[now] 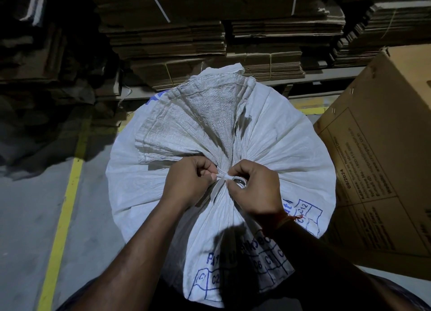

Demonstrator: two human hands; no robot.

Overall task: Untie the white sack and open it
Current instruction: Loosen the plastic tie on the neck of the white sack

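- White sack (275, 145): woven plastic fabric, full and rounded, standing upright on the floor directly below the camera, between the yellow line and the cardboard box. Pleats radiate from a gathered neck at the centre. Blue printed lettering and gridded boxes on the near side, partly creased and only partly legible.
- Sack mouth flap (186, 121): the loose fabric above the tie, fanned flat toward the far left; coarse visible weave, crumpled, with a frayed edge.
- Tie strip (218, 187): flat, pale, ribbon-like band wrapped round the neck, still knotted; one tail hangs toward the camera.
- Left hand (186, 182): fingers curled, thumb and forefinger pinching the tie at the left side of the knot.
- Right hand (254, 187): fingers curled, fingertips pinching the strip at the right side of the knot, just beside the left hand. A thin reddish thread (291, 218) circles the wrist.
- Cardboard box (382, 166): brown corrugated, tilted, touching or just beside the sack's right flank; black printed panel on its face.
- Flattened cartons (210, 37): stacked, strapped bundles behind the sack, layered edges showing.
- Floor (25, 217): smooth grey concrete.
- Yellow line (63, 215): painted stripe left of the sack.
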